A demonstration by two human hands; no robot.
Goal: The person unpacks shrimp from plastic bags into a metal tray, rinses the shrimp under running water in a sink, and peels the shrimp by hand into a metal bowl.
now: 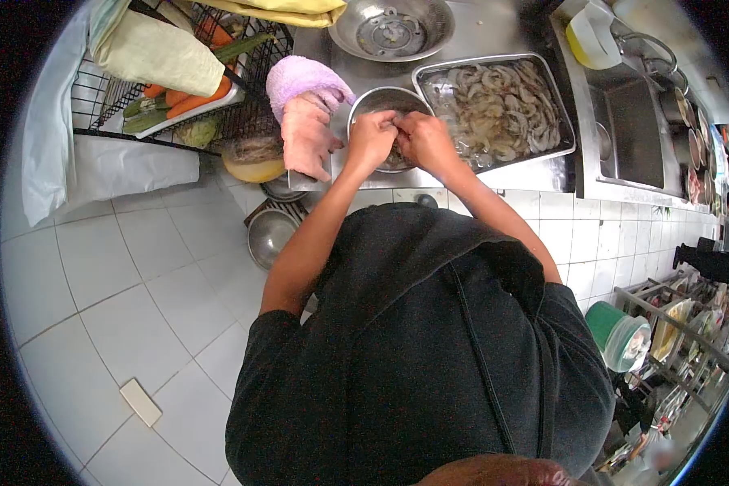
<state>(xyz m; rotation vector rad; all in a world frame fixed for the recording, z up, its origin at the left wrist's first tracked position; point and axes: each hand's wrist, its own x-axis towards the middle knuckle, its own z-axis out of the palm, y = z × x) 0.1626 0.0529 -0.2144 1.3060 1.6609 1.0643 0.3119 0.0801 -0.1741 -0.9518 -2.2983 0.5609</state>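
Observation:
Both hands meet above a round metal bowl [367, 104] on the steel counter. My left hand [371, 139] has its fingers bent and pressed together at the bowl's middle. Touching it from the right, my right hand [423, 139] is closed too, fingertips pinched. Whatever lies between the fingertips is too small and hidden to make out. Dark contents show only partly beneath the hands. Just right of the bowl, a rectangular metal tray [567, 121] holds many grey shrimp [506, 105] in liquid. A metal colander [393, 28] with a few small bits inside stands behind the bowl.
Left of the bowl lie a purple towel [300, 78] and a pink cloth [306, 138]. A black wire rack [97, 105] with carrots and green vegetables stands farther left. At the right is a sink [636, 130]. Another metal bowl [272, 236] sits low, below the counter.

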